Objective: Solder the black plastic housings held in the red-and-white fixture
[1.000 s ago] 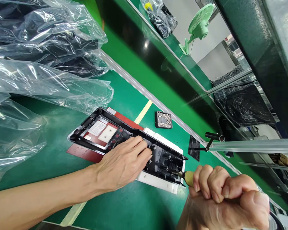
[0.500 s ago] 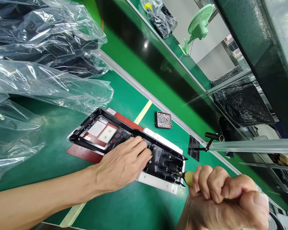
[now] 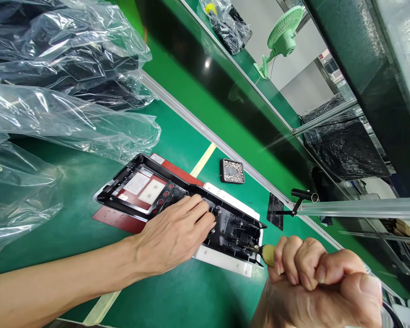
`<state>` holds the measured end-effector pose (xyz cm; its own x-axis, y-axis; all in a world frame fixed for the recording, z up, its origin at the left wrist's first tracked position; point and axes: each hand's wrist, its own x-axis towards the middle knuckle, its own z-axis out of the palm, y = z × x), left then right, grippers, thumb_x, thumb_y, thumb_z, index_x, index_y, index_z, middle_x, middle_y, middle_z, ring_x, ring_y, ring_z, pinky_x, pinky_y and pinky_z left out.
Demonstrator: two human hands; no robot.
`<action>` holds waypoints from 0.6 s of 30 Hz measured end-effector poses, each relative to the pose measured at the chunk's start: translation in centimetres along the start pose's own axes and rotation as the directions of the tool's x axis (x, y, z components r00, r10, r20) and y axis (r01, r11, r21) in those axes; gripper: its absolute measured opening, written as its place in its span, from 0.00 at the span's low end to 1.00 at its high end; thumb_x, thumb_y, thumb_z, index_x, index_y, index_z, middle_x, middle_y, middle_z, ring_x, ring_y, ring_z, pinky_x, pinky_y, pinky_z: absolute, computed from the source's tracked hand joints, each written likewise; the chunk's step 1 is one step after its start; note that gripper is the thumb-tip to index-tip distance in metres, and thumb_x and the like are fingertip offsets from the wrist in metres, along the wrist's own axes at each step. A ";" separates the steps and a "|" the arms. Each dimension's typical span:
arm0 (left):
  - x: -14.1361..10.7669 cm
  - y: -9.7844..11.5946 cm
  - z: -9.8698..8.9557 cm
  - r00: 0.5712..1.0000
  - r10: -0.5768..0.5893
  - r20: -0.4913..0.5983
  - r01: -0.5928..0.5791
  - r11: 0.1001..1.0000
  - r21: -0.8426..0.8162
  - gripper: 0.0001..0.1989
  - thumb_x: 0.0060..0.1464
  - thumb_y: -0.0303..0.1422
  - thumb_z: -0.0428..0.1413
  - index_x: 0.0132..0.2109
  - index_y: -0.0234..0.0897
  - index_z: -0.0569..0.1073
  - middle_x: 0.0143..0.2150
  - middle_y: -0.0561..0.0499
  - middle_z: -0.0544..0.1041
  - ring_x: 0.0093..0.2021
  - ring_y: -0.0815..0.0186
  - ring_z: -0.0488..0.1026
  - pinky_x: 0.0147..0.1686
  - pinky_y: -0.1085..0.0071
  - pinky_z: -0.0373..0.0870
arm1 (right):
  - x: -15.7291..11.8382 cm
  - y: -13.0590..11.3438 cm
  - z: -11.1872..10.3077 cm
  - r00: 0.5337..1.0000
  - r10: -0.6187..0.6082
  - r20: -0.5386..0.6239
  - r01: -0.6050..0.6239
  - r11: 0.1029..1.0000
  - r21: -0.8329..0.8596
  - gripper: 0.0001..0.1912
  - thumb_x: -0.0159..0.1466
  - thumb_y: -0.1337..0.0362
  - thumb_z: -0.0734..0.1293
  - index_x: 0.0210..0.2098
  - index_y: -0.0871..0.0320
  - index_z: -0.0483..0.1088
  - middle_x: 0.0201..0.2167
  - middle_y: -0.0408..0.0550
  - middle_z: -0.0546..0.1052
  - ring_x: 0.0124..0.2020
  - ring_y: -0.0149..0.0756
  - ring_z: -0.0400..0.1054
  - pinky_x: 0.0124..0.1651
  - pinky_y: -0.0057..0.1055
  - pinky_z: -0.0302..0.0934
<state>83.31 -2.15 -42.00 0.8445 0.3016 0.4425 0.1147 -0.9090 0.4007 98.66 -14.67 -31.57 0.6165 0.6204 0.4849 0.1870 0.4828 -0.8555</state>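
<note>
A long black plastic housing with a rectangular window frame lies inner side up on a white fixture and a red-brown base board. My left hand lies across its middle, fingers curled and pressed into it; the thumb is hidden. My right hand is closed in a fist around a screwdriver with a yellow front part. Its metal tip reaches into the housing's right end, where the exact contact point is too small to make out. A dark cord shows behind this fist.
Beyond the housing stands a small black tray of screws. Clear plastic bags over dark parts fill the left side. A black tubular holder sits by the metal rail at right. A green fan is farther back.
</note>
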 end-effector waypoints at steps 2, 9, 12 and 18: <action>0.0 0.0 0.0 1.000 -0.003 0.006 0.003 1.000 -0.003 0.07 0.65 0.26 0.51 0.38 0.37 0.72 0.35 0.48 0.69 0.37 0.59 0.63 0.39 0.59 0.62 | 0.0 0.0 0.0 1.000 0.000 -0.001 0.000 1.000 -0.003 0.18 0.68 0.63 0.51 0.26 0.56 0.64 0.15 0.36 0.54 0.13 0.25 0.50 0.12 0.23 0.55; -0.1 0.1 -0.1 1.000 0.002 -0.016 -0.003 1.000 -0.016 0.08 0.65 0.25 0.51 0.37 0.37 0.72 0.34 0.48 0.69 0.37 0.59 0.64 0.40 0.59 0.63 | 0.3 -0.1 0.3 1.000 -0.009 0.026 0.009 1.000 -0.006 0.17 0.67 0.63 0.52 0.25 0.56 0.63 0.15 0.35 0.53 0.13 0.25 0.49 0.12 0.22 0.55; 0.0 0.1 -0.2 1.000 0.005 -0.022 -0.005 1.000 -0.015 0.08 0.65 0.25 0.51 0.37 0.37 0.72 0.34 0.49 0.69 0.37 0.59 0.64 0.40 0.59 0.63 | 0.3 -0.1 0.3 1.000 -0.006 0.029 0.006 1.000 0.001 0.17 0.67 0.62 0.52 0.25 0.56 0.63 0.15 0.35 0.53 0.13 0.25 0.49 0.12 0.23 0.55; -0.1 0.1 -0.1 1.000 -0.003 0.002 0.003 1.000 -0.006 0.07 0.65 0.26 0.51 0.39 0.37 0.73 0.35 0.49 0.69 0.38 0.58 0.64 0.39 0.59 0.64 | 0.2 0.0 0.2 1.000 -0.009 0.028 0.009 1.000 0.010 0.17 0.68 0.63 0.52 0.25 0.56 0.63 0.15 0.35 0.53 0.14 0.25 0.50 0.12 0.22 0.56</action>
<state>83.14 -2.23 -41.91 0.8452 0.3038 0.4398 0.1143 -0.9065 0.4065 98.60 -14.40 -31.44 0.5931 0.6328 0.4977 0.1846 0.4948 -0.8492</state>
